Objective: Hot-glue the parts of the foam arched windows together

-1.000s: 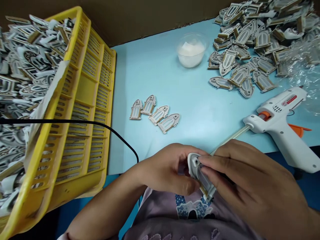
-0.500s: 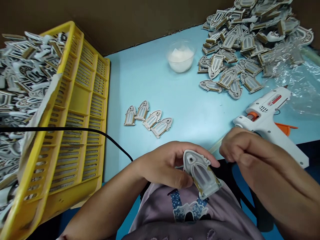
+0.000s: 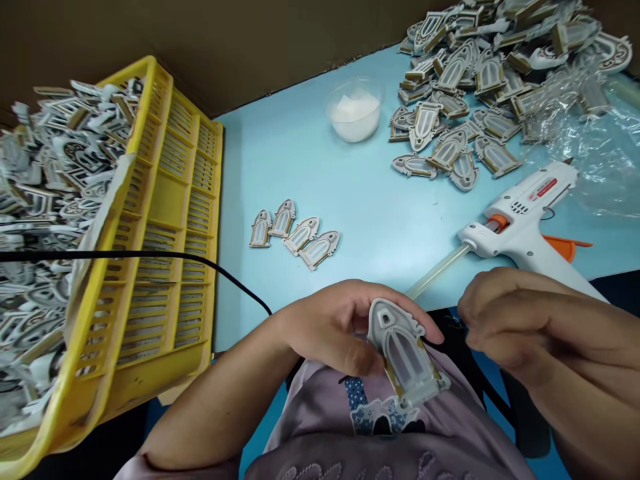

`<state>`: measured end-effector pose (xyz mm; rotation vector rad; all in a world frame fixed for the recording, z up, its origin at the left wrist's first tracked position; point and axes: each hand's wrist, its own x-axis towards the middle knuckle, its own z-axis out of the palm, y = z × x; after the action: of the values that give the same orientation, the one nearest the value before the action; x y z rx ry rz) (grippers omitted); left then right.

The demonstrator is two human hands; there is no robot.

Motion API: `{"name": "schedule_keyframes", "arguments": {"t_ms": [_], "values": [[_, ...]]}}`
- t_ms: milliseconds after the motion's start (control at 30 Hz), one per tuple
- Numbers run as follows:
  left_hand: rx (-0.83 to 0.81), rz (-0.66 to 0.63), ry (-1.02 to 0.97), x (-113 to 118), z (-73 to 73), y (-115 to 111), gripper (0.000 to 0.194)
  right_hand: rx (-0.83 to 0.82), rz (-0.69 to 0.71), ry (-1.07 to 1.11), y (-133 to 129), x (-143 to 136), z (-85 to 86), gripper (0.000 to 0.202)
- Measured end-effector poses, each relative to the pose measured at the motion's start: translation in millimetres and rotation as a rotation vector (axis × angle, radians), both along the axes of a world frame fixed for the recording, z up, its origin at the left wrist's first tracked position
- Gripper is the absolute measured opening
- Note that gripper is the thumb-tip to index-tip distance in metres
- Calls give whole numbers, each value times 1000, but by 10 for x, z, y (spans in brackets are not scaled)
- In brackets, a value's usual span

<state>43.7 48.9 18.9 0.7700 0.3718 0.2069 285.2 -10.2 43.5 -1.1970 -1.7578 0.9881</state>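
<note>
Between left hand (image 3: 333, 327) fingers, an arched grey window piece (image 3: 405, 353), tilted.

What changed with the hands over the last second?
The right hand let go of the arched window piece and drew back to the right, fingers curled and empty. The left hand still holds the piece. The glue gun and row of four pieces stayed put.

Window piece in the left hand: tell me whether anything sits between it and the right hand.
Nothing visible does. The window piece is pinched in the left hand; the right hand hangs just beside it across a bare gap.
</note>
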Motion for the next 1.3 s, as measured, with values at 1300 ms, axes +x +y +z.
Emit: {"name": "schedule_keyframes", "arguments": {"t_ms": [1300], "values": [[-185, 94, -2, -57, -63, -3, 45, -89, -176, 64, 49, -128, -37, 11]]}}
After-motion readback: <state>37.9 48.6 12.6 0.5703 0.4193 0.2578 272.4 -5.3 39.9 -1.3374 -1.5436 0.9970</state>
